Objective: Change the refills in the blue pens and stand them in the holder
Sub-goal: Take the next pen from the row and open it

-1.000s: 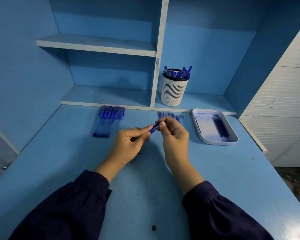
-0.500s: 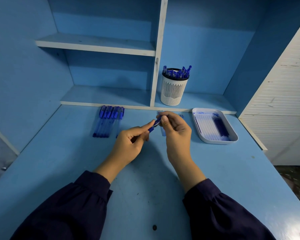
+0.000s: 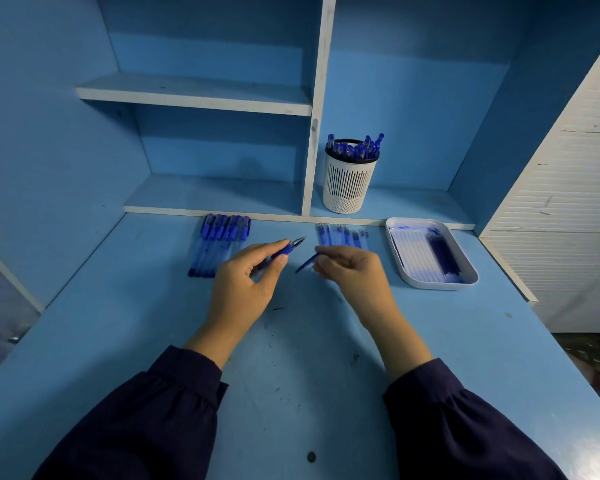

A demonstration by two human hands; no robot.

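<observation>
Head view, single frame. Your hands are apart above the middle of the desk [image 3: 326,382], each clamped on its own part. Your left hand [image 3: 243,289] pinches a blue pen section [image 3: 288,250] between thumb and fingers. Its pointed tip aims up and to the right, clear of the desk. Your right hand [image 3: 355,275] pinches a slim blue piece [image 3: 307,263] that slants down and to the left. Cannot tell whether it is a refill or a barrel part. The two parts are near each other, not touching.

Left of your left hand: a row of blue pens [image 3: 222,242] lying side by side on the desk. Just beyond your right hand: a shorter row of slim blue items [image 3: 342,233], flat on the desk. Right of that: a white tray [image 3: 437,286] with clear and dark blue refills lying lengthwise in it. The white slotted holder [image 3: 349,188] stands on the low shelf behind, beside the upright divider, with upright pens [image 3: 359,150] in it. Dark sleeves cover both forearms.
</observation>
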